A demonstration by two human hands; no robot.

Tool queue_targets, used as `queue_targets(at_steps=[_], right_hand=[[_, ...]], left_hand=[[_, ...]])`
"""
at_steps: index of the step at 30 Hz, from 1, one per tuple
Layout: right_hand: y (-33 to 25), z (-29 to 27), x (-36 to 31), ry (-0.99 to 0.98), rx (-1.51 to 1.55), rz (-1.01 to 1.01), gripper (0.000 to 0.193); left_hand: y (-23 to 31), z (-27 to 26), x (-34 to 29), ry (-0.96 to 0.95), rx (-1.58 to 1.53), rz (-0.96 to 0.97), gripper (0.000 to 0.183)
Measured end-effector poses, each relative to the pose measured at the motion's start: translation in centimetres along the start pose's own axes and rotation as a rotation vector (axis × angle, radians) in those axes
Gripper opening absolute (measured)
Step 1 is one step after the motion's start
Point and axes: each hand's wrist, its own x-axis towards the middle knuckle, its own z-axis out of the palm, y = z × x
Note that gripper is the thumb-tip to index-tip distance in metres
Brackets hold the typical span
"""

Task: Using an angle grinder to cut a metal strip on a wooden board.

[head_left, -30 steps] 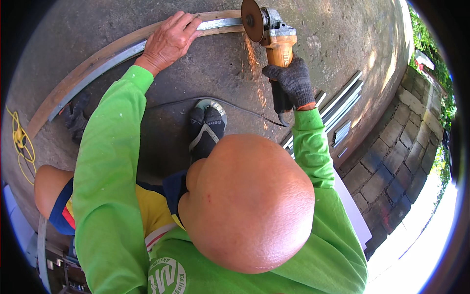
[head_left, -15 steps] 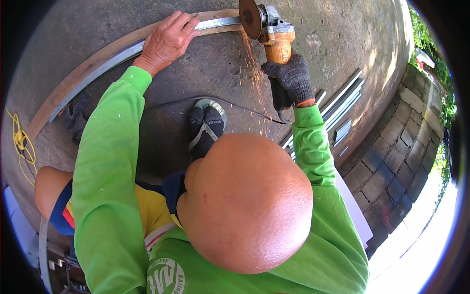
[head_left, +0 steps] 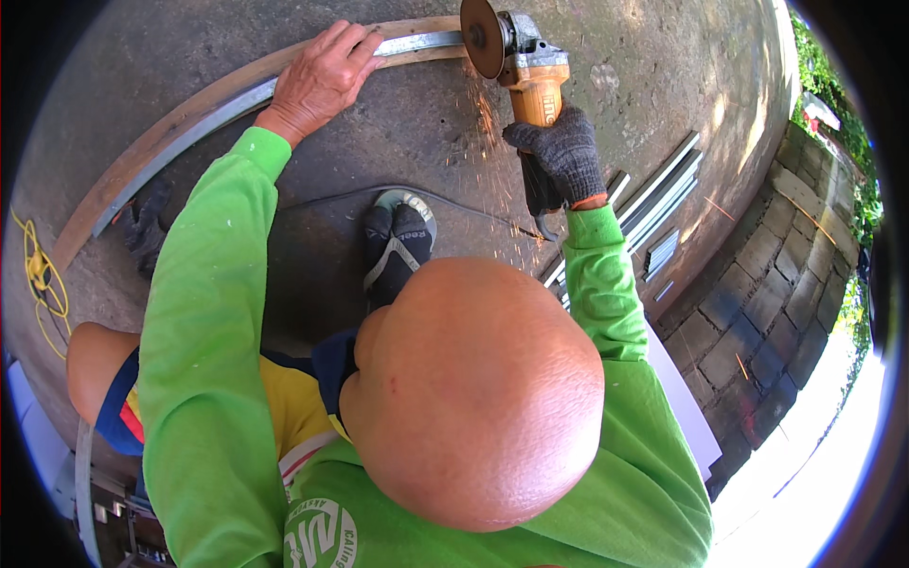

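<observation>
My bare left hand (head_left: 327, 80) is closed over a long silvery metal channel (head_left: 208, 115), its fingers bent around the strip. Under the channel lies a brown wooden plank (head_left: 180, 123), both looking curved in this wide picture. In a dark grey knit glove, my right hand (head_left: 563, 151) grips an angle grinder (head_left: 538, 95) by its rear body. Its brown cutting disc (head_left: 482, 40) stands upright at the right end of the visible channel. Orange sparks (head_left: 488, 114) spray from there toward my foot; the disc hides the exact contact.
A black cord (head_left: 454, 203) runs from the grinder past my sandalled foot (head_left: 401, 232). Cut metal lengths (head_left: 663, 189) lie at right, before grey blocks (head_left: 757, 260). At left are a dark glove-like bundle (head_left: 149, 227) and a yellow cord (head_left: 43, 275).
The sparks have shifted and spread, and a few orange streaks now show over the blocks at right. Both hands and the grinder are almost where they were.
</observation>
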Motion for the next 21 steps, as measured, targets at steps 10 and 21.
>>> queue_targets(at_steps=[10,21], right_hand=[[-1.0,-0.3,-0.9,-0.040,0.047,0.026,0.062],[-1.2,-0.2,-0.2,-0.046,-0.044,0.047,0.062]], left_hand=[[0.0,-0.1,-0.1,0.007,-0.002,-0.003,0.033],[0.0,-0.1,-0.2,-0.006,0.007,-0.008,0.034]])
